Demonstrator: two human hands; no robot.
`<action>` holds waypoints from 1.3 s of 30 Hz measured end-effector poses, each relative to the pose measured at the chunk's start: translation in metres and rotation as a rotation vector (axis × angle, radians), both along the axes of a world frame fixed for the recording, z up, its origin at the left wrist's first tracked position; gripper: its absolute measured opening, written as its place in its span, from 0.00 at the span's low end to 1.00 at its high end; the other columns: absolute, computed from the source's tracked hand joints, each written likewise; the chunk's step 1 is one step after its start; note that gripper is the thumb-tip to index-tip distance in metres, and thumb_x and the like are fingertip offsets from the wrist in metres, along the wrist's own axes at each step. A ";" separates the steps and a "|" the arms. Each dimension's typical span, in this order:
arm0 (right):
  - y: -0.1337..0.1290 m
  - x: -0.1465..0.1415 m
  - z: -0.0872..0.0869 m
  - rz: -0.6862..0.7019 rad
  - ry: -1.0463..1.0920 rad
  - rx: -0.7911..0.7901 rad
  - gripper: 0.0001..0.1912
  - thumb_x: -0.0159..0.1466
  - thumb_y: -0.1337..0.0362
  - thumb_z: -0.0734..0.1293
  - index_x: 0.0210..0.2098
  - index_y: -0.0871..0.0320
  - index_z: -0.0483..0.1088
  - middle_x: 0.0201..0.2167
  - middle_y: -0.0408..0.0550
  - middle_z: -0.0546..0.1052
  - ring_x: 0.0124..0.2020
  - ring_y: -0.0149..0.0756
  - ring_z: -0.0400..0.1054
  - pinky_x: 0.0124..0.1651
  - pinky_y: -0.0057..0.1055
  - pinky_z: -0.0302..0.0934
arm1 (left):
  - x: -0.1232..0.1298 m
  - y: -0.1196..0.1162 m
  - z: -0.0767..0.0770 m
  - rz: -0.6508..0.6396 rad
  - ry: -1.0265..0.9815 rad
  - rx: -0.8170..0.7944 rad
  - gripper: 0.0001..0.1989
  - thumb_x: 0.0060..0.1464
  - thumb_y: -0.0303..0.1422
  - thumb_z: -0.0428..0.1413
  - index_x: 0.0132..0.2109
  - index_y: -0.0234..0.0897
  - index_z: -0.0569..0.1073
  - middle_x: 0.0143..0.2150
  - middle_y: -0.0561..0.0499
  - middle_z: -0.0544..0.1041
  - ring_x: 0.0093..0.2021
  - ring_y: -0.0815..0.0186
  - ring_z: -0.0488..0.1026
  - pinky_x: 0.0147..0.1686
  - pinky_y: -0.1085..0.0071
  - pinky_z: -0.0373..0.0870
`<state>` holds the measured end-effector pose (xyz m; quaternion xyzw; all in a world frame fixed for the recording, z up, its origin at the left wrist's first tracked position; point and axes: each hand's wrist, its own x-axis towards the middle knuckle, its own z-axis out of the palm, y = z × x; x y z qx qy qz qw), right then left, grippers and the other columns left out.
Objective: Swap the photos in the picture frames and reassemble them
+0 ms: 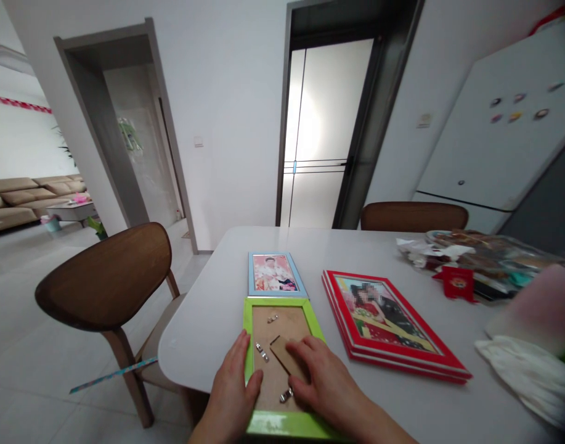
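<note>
A light green picture frame (pixel 282 424) lies face down at the table's near edge, its brown backing board (pixel 264 388) showing. My left hand (pixel 233 391) holds the frame's left side, with the thumb over the inner edge and the fingers along the outside. Over the brown stand flap (pixel 286 356) on the backing curls my right hand (pixel 326 377), thumb and fingers at its sides; part of the flap is hidden. Small metal clips (pixel 262 352) sit on the board, one of them close to my right thumb.
Beyond the green frame lies a light blue framed photo (pixel 273 274). Stacked red frames (pixel 388 320) are to the right. Plastic bags (pixel 490 259), a red packet (pixel 458 283) and a white cloth (pixel 527 376) crowd the right side. Brown chairs (pixel 111 277) stand around the white table (pixel 203 308).
</note>
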<state>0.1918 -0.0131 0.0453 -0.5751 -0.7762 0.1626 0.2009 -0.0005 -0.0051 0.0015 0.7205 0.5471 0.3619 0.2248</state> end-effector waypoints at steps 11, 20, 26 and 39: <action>-0.001 -0.010 0.056 0.061 0.191 0.048 0.18 0.50 0.61 0.63 0.41 0.56 0.67 0.37 0.48 0.68 0.38 0.35 0.63 0.41 0.29 0.58 | 0.006 0.002 0.048 -0.043 -0.795 -0.375 0.17 0.47 0.37 0.51 0.44 0.34 0.68 0.39 0.47 0.76 0.40 0.58 0.72 0.35 0.66 0.70; 0.004 0.041 -0.005 -0.252 -0.114 -0.041 0.22 0.54 0.60 0.58 0.47 0.63 0.64 0.41 0.58 0.70 0.39 0.44 0.66 0.40 0.37 0.59 | -0.085 0.001 0.038 0.198 -0.896 -0.529 0.12 0.46 0.32 0.54 0.39 0.34 0.67 0.27 0.51 0.77 0.25 0.62 0.74 0.24 0.71 0.69; 0.007 0.039 -0.013 -0.240 -0.111 -0.060 0.27 0.52 0.68 0.57 0.52 0.71 0.56 0.46 0.63 0.67 0.45 0.45 0.63 0.45 0.36 0.56 | -0.123 0.014 0.032 0.322 -0.496 -0.377 0.13 0.43 0.30 0.54 0.39 0.33 0.67 0.27 0.49 0.77 0.31 0.58 0.75 0.31 0.64 0.71; -0.010 0.015 0.042 -0.335 1.128 -0.490 0.42 0.48 0.61 0.59 0.59 0.54 0.35 0.33 0.45 0.74 0.21 0.33 0.68 0.24 0.29 0.61 | 0.031 -0.027 0.036 -0.202 0.000 -0.092 0.37 0.37 0.39 0.59 0.55 0.31 0.58 0.59 0.37 0.53 0.58 0.48 0.48 0.55 0.52 0.48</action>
